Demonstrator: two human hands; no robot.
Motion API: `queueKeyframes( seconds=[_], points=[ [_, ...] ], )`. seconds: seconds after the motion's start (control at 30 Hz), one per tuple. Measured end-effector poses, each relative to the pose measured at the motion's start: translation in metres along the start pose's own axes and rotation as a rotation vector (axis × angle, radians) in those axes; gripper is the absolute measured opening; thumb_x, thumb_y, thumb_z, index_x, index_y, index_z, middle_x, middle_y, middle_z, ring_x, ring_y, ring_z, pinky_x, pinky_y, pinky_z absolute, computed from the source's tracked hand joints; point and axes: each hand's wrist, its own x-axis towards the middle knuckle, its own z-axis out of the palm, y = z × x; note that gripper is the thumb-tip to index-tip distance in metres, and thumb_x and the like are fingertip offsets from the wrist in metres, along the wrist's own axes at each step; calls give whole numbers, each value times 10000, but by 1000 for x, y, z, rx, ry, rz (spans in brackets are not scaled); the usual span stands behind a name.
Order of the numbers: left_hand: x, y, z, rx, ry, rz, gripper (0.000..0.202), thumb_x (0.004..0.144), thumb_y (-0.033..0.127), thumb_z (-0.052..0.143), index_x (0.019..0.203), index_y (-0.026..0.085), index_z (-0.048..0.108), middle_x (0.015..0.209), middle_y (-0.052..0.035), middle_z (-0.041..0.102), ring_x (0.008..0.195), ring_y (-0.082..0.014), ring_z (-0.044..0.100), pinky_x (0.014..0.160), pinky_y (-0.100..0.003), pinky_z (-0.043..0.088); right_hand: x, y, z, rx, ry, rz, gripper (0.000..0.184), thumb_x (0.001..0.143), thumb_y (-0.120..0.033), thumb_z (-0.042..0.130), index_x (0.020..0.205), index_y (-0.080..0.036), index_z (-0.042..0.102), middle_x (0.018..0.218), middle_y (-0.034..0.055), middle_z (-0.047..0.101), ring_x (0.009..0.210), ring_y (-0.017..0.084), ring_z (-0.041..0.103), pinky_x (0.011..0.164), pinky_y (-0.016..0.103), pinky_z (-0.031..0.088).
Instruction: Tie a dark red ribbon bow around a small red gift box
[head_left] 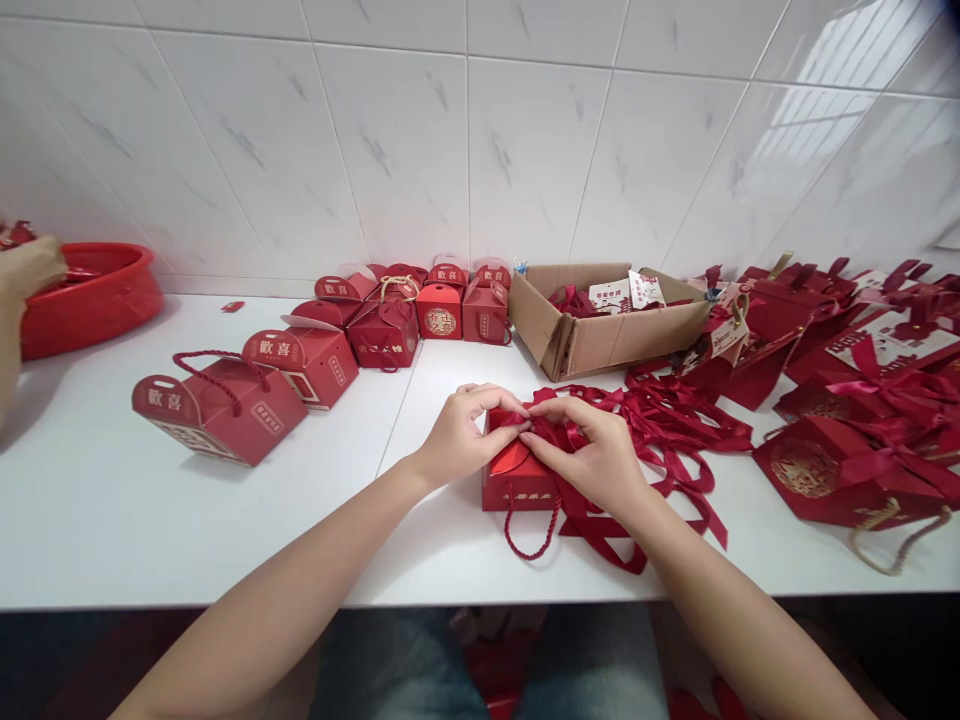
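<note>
A small red gift box (517, 490) with gold lettering sits on the table in front of me. Its dark red rope handle (532, 555) hangs down the near side. My left hand (469, 435) pinches at the box's top flaps from the left, thumb and fingers closed. From the right, my right hand (585, 445) pinches at the same spot, its fingertips touching those of the left. The fingers partly hide the top, so how the flaps fit together there cannot be made out. Loose dark red ribbons (675, 430) lie tangled beside and behind my right hand.
Several red gift boxes (386, 330) stand along the wall, and one with a rope handle (232, 410) stands left. Behind the ribbons is a cardboard box (630, 345) holding tags. Ribboned boxes (817, 465) crowd the right. Another person's hand (34, 265) is over a red basin (97, 305).
</note>
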Motion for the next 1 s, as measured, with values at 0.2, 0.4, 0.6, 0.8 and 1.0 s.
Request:
queueKeyframes(
  seconds=[0.2,0.4,0.6,0.8,1.0],
  points=[
    [3,-2,-1,17,7,-32,35,761,208,653,783,212,680,897,-13,721,899,-191,635,939,-415,340,2,6,-5,53,19,36,152,759,-139,636,901,-193,648,907,43,649,727,142,614,645,261,529],
    [3,1,0,56,4,-13,46,746,179,658,777,212,666,884,11,715,881,-175,630,934,-391,316,4,4,-7,-40,2,-34,157,739,-203,706,891,-196,667,841,39,653,743,156,612,627,260,515],
    [4,0,-3,82,-25,17,26,786,212,644,793,225,666,883,25,699,884,-149,623,927,-364,289,2,8,-6,-116,-30,-14,76,789,-215,672,848,-200,717,843,53,594,789,168,591,718,312,513],
    [4,5,-5,193,-30,81,79,805,189,600,764,225,657,850,30,703,870,-144,628,934,-364,264,1,12,-6,-117,-36,131,106,803,-289,655,753,-227,725,1088,93,581,1086,276,509,969,505,389],
    [5,3,-7,219,-66,89,92,806,178,579,784,221,658,799,21,702,788,-141,615,872,-352,305,7,15,-9,293,-294,419,214,845,-381,602,790,-211,719,1356,99,480,1345,273,334,1082,498,285]
  ],
)
